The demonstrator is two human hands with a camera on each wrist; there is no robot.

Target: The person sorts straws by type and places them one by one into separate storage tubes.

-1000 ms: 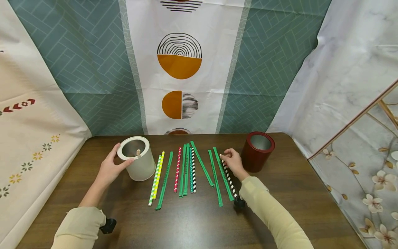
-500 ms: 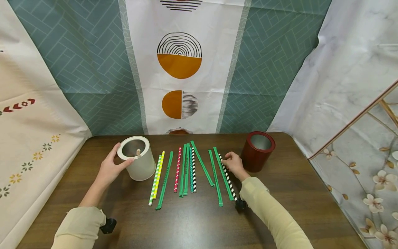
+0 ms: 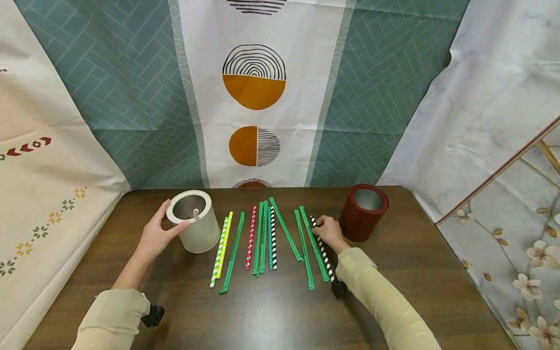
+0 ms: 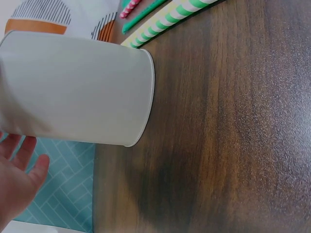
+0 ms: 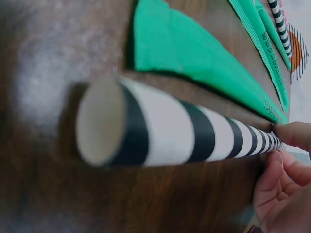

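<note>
My left hand (image 3: 155, 233) holds the side of an off-white canister (image 3: 200, 238) at the table's left, thumb at its front rim and fingers at the far left. Its fingertips touch the canister wall (image 4: 73, 92) in the left wrist view. One pale stick or straw end (image 3: 195, 213) shows inside. On the right, my right hand (image 3: 330, 231) pinches a black-and-white striped paper straw (image 3: 324, 255) between thumb and finger, near its far end. In the right wrist view the straw's open near end (image 5: 102, 126) faces the camera. Beside it lies a green-wrapped straw (image 3: 312, 243).
A dark red canister (image 3: 360, 218) stands just right of my right hand. Between the hands lie several straws: a green-striped one (image 3: 217, 257), a yellow one (image 3: 225, 243), a pink dotted one (image 3: 251, 238), a teal one (image 3: 269, 243) and green-wrapped ones (image 3: 286, 231). Fabric hangs behind the table.
My right hand has slid slightly nearer along the black-and-white straw, whose stripes look turned. The left hand and off-white canister have stayed in place.
</note>
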